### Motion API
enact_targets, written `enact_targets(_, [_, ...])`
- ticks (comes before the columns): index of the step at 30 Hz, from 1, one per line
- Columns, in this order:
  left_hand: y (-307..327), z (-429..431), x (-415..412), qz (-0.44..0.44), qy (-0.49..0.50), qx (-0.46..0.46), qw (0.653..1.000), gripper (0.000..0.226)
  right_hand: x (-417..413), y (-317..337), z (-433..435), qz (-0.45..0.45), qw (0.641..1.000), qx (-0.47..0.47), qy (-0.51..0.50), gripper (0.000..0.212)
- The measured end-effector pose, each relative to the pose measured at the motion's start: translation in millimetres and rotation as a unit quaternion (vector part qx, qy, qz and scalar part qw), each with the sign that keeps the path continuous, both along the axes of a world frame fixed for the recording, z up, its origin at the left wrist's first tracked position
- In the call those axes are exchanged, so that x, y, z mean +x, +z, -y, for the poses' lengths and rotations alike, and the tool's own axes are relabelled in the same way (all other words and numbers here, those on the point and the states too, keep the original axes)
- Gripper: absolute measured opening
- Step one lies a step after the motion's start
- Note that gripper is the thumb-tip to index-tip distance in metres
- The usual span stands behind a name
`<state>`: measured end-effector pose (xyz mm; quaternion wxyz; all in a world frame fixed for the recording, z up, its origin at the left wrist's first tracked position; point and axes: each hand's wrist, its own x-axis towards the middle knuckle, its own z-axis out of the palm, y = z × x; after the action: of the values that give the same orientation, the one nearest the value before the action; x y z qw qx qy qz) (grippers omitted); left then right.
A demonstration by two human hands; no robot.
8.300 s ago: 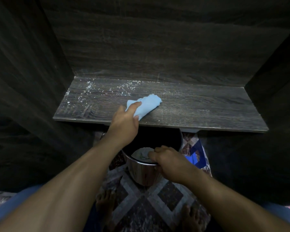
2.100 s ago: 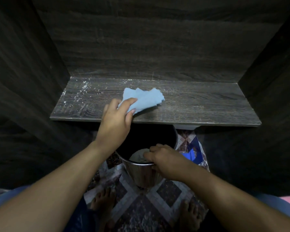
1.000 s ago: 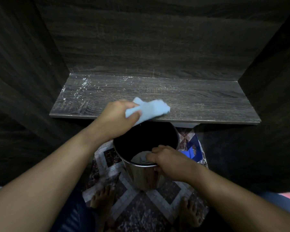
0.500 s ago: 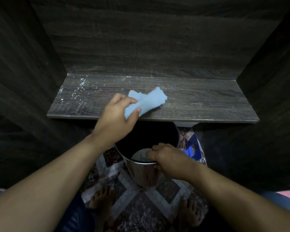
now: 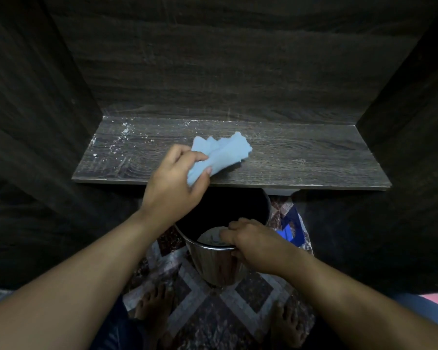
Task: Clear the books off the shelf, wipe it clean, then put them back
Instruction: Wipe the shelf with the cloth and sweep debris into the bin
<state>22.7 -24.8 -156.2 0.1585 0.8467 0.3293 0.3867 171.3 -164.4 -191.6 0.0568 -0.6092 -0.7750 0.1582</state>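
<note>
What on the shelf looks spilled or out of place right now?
White specks are scattered over the left and rear part of the shelf, like powder or dust not yet wiped. The left hand presses a blue cloth mid-shelf; the right hand grips a steel bin below the front edge. No books are in view.

cloth (image 5: 219,154) swept back onto shelf (image 5: 314,160), dust thinner than before

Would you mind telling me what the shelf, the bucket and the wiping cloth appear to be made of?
The shelf looks like wood-grain laminate board, matte and dark grey, with printed-looking grain and white dust at its left end. The bucket seems polished steel, since its wall mirrors the floor. The cloth in the left hand looks like soft, light blue microfibre or thin sponge cloth; I cannot tell which.
</note>
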Motion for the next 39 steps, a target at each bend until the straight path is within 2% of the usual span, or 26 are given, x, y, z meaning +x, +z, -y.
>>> enact_targets(2, [-7,-3,-3,-0.033,-0.013,-0.016,0.999,0.028,-1,0,0,0.017,1.000,-0.005,-0.003,0.034])
enact_targets(6, [-17,-10,-7,-0.146,-0.070,-0.120,0.979,0.034,-1,1,-3,0.021,1.000,-0.005,-0.006,0.031])
enact_targets(9, [-15,-14,-9,-0.152,-0.056,-0.112,0.980,0.033,-1,1,-5,0.017,1.000,-0.008,-0.006,0.032])
enact_targets(12, [-13,-14,-10,-0.178,0.000,-0.127,0.976,0.050,-1,1,-7,0.033,0.999,-0.014,-0.006,0.033])
enact_targets(14, [-11,-14,-9,-0.235,0.051,-0.129,0.962,0.060,-2,1,-9,0.042,0.999,-0.016,-0.004,0.032])
enact_targets(17, [-7,-19,-5,-0.292,0.049,-0.118,0.948,0.052,-3,-1,-15,0.042,0.999,-0.021,-0.010,0.034])
enact_targets(19, [0,-25,-2,-0.281,0.026,-0.134,0.950,0.044,-3,-3,-18,0.042,0.999,-0.022,-0.010,0.036])
enact_targets(23, [20,-58,7,-0.214,0.039,-0.136,0.967,0.039,-1,-11,-26,0.025,1.000,-0.009,-0.017,0.038])
enact_targets(26, [31,-94,17,-0.146,0.040,-0.087,0.985,0.032,4,-15,-31,0.013,1.000,0.004,-0.024,0.041])
enact_targets(29, [33,-125,29,-0.118,0.071,-0.010,0.990,0.038,9,-19,-32,-0.013,0.999,0.031,-0.029,0.040])
enact_targets(32, [26,-138,36,-0.120,0.077,0.062,0.988,0.044,12,-20,-33,-0.043,0.997,0.059,-0.017,0.038])
enact_targets(35, [10,-137,39,-0.157,0.053,0.135,0.977,0.042,17,-23,-34,-0.068,0.995,0.063,-0.021,0.048])
enact_targets(39, [-5,-137,42,-0.178,0.073,0.131,0.973,0.032,23,-25,-31,-0.078,0.995,0.061,-0.029,0.045])
